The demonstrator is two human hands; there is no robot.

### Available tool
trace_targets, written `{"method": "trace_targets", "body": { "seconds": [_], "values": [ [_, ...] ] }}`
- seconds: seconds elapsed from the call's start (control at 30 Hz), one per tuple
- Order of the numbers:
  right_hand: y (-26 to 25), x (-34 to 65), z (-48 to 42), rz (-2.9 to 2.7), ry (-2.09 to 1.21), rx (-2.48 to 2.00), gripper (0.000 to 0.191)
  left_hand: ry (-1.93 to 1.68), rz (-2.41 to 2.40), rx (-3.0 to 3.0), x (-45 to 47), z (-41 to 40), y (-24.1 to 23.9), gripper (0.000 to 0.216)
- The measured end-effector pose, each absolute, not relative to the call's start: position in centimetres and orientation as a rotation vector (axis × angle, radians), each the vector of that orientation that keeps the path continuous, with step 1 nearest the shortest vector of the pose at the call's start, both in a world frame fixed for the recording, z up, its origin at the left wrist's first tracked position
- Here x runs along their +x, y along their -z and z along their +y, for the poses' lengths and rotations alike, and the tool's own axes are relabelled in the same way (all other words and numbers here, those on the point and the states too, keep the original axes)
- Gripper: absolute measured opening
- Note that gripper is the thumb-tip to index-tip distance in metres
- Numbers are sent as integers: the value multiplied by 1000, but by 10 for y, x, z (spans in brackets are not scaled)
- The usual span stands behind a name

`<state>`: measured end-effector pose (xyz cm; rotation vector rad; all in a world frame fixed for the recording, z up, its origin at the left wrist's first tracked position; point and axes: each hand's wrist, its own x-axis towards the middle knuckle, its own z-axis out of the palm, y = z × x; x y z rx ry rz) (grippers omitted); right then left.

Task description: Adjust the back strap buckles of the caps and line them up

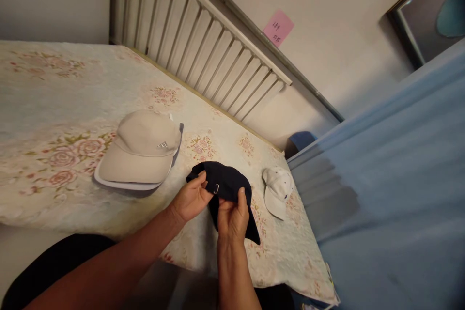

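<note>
A dark navy baseball cap (pixel 228 179) is held in both hands above the flowered bed cover, its small metal strap buckle facing up. My left hand (pixel 194 196) pinches the cap's edge near the strap, thumb on top. My right hand (pixel 234 215) grips the lower edge, thumb pressed on the fabric and fingers tucked underneath. The cap's brim hangs down at the right, behind my right hand. To the left lies a beige cap (pixel 141 140) with a small logo, on top of a whitish brim. A white cap (pixel 278 186) rests to the right.
The flowered cover (pixel 90 101) spreads under the caps. A white radiator (pixel 203 43) runs along the wall behind, with a pink note (pixel 278 27) above it. A blue curtain (pixel 392 193) hangs at the right, near a framed picture (pixel 428 14).
</note>
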<state>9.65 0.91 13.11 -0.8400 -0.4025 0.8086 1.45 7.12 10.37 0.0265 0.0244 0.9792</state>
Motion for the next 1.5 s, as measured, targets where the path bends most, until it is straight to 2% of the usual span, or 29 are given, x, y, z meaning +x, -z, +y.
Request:
{"method": "trace_targets", "body": {
  "seconds": [0.27, 0.5, 0.67, 1.17, 1.37, 1.5],
  "values": [
    [-130, 102, 10, -377, -760, -870, 28, -972, -25, 98, 17, 70, -98, 22],
    [-131, 94, 10, -468, -852, -864, 34, -986, 5, 62, 18, 68, -97, 19],
    [-125, 94, 12, -480, -880, -893, 26, -958, 17, 62, 18, 66, -95, 18],
    [-117, 89, 23, -545, -903, -995, 34, -921, 18, 111, 18, 60, -98, 27],
    [-116, 93, 28, -556, -812, -1059, 39, -928, 18, 158, 17, 59, -102, 19],
    [-118, 99, 31, -563, -764, -1089, 35, -916, 31, 200, 18, 58, -95, 13]
  ]
}}
